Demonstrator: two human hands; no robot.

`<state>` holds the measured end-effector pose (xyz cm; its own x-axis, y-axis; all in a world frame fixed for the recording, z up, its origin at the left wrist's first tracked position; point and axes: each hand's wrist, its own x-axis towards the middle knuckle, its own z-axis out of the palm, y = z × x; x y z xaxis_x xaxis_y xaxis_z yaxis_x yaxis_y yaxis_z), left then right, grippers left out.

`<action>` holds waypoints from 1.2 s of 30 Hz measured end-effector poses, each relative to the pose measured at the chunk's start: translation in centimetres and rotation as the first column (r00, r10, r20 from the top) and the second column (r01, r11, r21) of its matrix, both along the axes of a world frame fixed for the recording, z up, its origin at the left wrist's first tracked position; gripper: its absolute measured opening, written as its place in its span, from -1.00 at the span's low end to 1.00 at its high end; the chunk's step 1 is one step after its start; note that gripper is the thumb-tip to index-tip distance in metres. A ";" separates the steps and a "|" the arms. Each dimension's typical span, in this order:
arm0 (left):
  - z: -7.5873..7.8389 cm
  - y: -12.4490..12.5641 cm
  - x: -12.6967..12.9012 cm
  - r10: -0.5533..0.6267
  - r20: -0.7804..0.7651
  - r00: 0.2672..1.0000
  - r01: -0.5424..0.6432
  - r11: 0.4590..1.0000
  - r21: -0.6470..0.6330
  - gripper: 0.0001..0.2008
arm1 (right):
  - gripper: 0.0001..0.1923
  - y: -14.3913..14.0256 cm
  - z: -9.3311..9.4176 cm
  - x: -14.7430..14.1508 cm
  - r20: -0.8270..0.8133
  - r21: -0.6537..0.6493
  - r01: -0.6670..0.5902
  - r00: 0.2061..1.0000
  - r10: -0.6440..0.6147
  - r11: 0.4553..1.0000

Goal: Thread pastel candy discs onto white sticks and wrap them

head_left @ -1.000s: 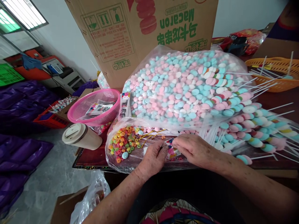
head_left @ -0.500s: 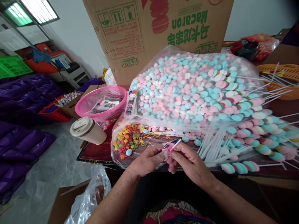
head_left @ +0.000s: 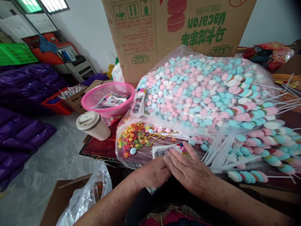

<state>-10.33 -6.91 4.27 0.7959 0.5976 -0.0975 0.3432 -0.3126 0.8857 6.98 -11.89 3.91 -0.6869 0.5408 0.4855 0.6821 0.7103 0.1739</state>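
Note:
My left hand [head_left: 154, 172] is closed at the table's front edge, its fingertips covered by my other hand. A small pale and teal bit [head_left: 152, 190] shows beneath it; what it holds I cannot make out. Across its knuckles and fingers lies my right hand [head_left: 188, 166], with fingers stretched out and flat. Just beyond both hands, a flat printed plastic packet [head_left: 161, 151] rests on the table, partly covered by my right fingers. Ring-shaped coloured candies [head_left: 134, 138] lie on clear plastic to the left. White sticks [head_left: 218, 153] are bunched to the right.
Behind stands a big clear bag of pink, blue and white candies [head_left: 183, 91], backed by a cardboard box [head_left: 164, 40]. Candy skewers [head_left: 248, 176] pile up at right. A pink basket [head_left: 86, 100], packets [head_left: 138, 102] and a lidded cup [head_left: 94, 125] are at left.
Both hands pinched a small printed packet with a white stick; now my right hand lies flat over my left. A printed packet shows on the table beyond them. The view has shifted slightly.

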 end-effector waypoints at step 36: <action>-2.2 -0.3 -2.4 0.874 0.181 0.451 -0.472 0.406 -0.783 -0.88 | -0.69 3.8 1.6 -4.5 -0.472 -0.847 -0.254 0.764 -0.441 0.467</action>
